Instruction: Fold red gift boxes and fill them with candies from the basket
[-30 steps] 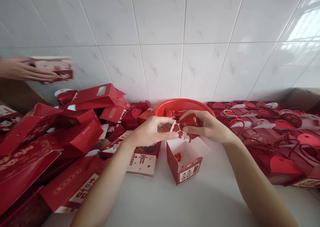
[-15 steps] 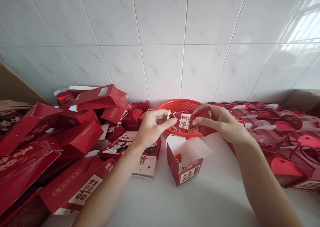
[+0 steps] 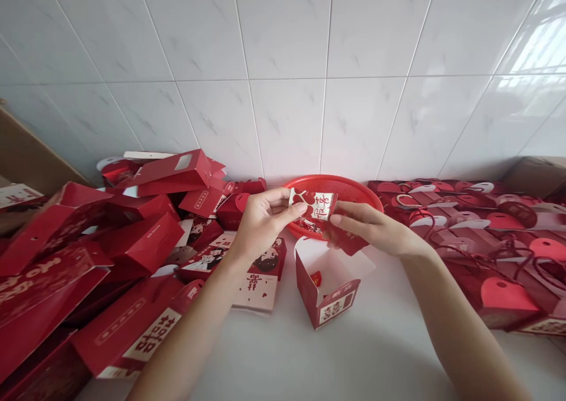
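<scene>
My left hand (image 3: 267, 221) pinches a red-and-white candy packet (image 3: 316, 205) by its left end, above the near side of the red plastic basket (image 3: 338, 184). At the packet's right end is my right hand (image 3: 371, 227), fingers closed on a plain red packet (image 3: 351, 243) that hangs below them. Just under both hands an open red gift box (image 3: 325, 301) stands upright on the white table, its flaps raised. Inside it lies a small red wrapped piece (image 3: 315, 279). More wrapped packets (image 3: 309, 226) show in the basket, partly hidden by my hands.
Red boxes (image 3: 141, 242) are heaped on the left, some tipped over. Flat printed cartons (image 3: 256, 292) lie beside my left forearm. Rows of closed red boxes with cord handles (image 3: 477, 224) fill the right. A tiled wall (image 3: 287, 124) rises behind; cardboard boxes (image 3: 39, 147) stand at the sides.
My left hand and its packet have shifted slightly left and up. My right hand has turned, bringing the red packet lower, over the box. The other person's hand at far left has gone from view.
</scene>
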### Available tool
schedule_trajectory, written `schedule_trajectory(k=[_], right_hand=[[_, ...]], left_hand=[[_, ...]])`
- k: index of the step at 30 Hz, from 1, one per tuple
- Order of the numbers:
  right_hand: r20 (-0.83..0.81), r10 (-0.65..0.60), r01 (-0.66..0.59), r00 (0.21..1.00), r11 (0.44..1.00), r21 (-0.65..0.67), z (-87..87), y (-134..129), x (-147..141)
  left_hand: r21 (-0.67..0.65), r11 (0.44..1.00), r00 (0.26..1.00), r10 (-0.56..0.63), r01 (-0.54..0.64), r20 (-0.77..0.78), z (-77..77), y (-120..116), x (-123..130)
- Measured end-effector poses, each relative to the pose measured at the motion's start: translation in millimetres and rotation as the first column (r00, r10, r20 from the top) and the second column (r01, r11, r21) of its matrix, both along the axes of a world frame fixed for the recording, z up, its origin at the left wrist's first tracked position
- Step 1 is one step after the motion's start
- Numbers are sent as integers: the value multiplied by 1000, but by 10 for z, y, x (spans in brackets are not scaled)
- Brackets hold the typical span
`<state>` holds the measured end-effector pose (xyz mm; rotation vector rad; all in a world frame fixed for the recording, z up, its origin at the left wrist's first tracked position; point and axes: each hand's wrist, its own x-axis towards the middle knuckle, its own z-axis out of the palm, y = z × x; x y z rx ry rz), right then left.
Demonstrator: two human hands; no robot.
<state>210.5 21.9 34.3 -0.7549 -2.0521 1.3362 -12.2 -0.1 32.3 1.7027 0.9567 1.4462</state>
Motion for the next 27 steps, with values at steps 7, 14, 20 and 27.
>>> schedule_trajectory(k=[7,14,20,27], right_hand=[[-198,121,-121,973,993,11,31,0,48],[-357,59,-58,932,998,11,-16,41,51],[-356,-16,11,934,1000,-16,3,21,35],[-321,-40,41,946,999,-3,16,-14,25]], left_hand=[[618,786,973,119,31,-200,-89,54,-14],[766,643,943,240,24,-231,-135,26,53],[462,886,998,-17,40,-54,-146,-6,58],[249,968,1000,20,-16,-13,-127,-51,116]])
